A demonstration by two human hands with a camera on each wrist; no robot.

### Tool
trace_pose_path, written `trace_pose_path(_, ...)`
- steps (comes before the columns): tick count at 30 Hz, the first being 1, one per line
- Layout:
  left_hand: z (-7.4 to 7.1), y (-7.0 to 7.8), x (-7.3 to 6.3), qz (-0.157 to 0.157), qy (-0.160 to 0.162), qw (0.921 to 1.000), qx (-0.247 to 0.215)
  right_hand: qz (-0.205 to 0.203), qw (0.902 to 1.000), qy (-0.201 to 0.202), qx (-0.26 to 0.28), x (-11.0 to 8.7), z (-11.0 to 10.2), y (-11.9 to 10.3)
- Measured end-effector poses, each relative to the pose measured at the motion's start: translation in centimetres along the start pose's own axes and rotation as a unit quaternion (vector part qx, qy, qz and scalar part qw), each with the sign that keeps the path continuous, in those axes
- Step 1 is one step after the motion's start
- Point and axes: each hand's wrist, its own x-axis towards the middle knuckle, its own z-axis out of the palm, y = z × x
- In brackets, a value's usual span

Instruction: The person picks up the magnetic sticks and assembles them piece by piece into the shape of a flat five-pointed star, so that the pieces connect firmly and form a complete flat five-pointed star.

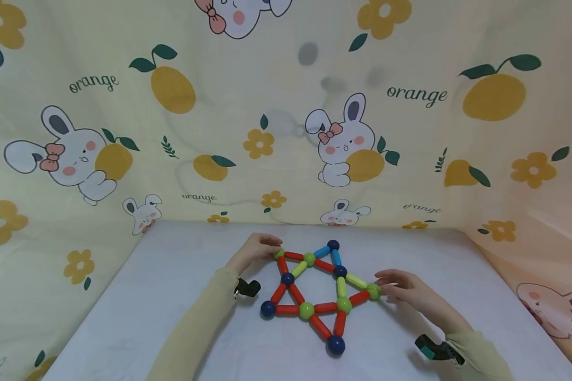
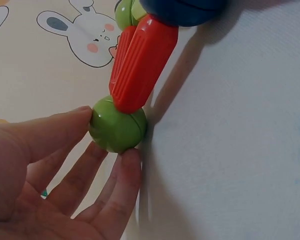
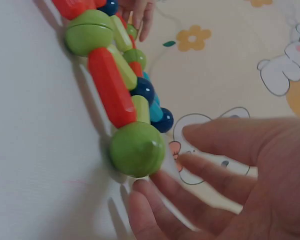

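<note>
A flat star-like frame of red, blue and yellow-green rods (image 1: 288, 310) joined by green and dark blue balls lies on the table. At its far left corner my left hand (image 1: 255, 251) pinches a green ball (image 2: 117, 125) between thumb and fingers. Two red rods (image 2: 145, 62) run from that ball, one to a dark blue ball (image 2: 185, 10). Beside the right corner, my right hand (image 1: 410, 291) has its fingers spread loosely around a green ball (image 3: 137, 149). Its lower fingertips are at that ball, while thumb and index stand apart from it.
The white table (image 1: 124, 323) extends around the frame. Behind it and at both sides hangs a cream cloth (image 1: 276, 95) printed with rabbits, oranges and flowers. A dark blue ball (image 1: 336, 345) forms the corner nearest me. Each wrist carries a small black camera (image 1: 248, 288).
</note>
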Motion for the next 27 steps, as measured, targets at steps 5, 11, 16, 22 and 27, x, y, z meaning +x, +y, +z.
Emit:
trace_pose_path(5, -0.1, -0.2, -0.1, 0.001, 0.002, 1.0, -0.006, 0.021, 0.9988, 0.044, -0.004, 0.0, 1.5, 0.5)
trace_pose_path(11, -0.5, -0.6, -0.5, 0.01, 0.009, 0.9999, 0.004, 0.012, 0.9923, 0.101, -0.071, 0.8, 2.4, 0.1)
trace_pose_path(16, -1.2, -1.1, -1.4, 0.012, 0.021, 0.9997, 0.009, 0.013, 0.9906, 0.103, -0.089, 2.3, 2.0, -0.1)
trace_pose_path(22, -1.8, -1.6, -2.5, 0.015, 0.034, 0.9993, 0.009, 0.006, 0.9898, 0.098, -0.103, 4.5, 1.2, -0.2)
trace_pose_path(27, -1.9, -2.0, -3.2, 0.008, 0.044, 0.9987, -0.023, 0.015, 0.9898, 0.097, -0.103, 6.2, 0.8, -0.1)
